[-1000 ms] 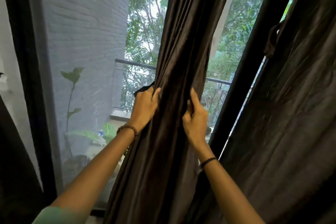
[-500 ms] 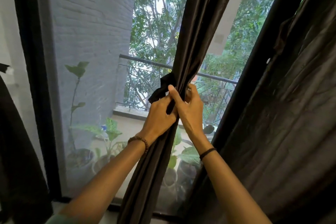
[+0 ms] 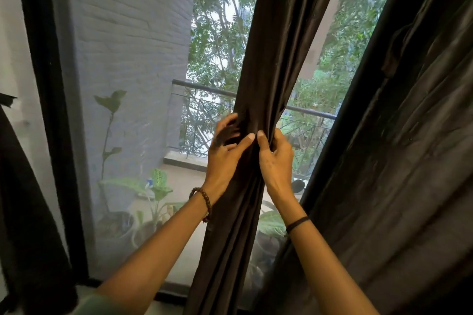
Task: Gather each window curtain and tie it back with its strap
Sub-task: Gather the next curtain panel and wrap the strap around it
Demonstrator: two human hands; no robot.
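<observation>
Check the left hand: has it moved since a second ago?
Yes. The left hand has shifted right, farther from the balcony railing at its left end, toward the right hand on the curtain.

The gathered dark brown satin curtain [image 3: 271,59] runs off the top and bottom edges. The left hand [image 3: 225,158] grips it, its upper fingers [image 3: 226,120] blurred; the dark patch beneath them cannot be told from the folds. The right hand [image 3: 276,161] has its fingertips buried in cloth. The loose dark curtain [image 3: 409,161] on the right is cut by the right edge, the black cloth [image 3: 25,199] at the left by the left edge.
</observation>
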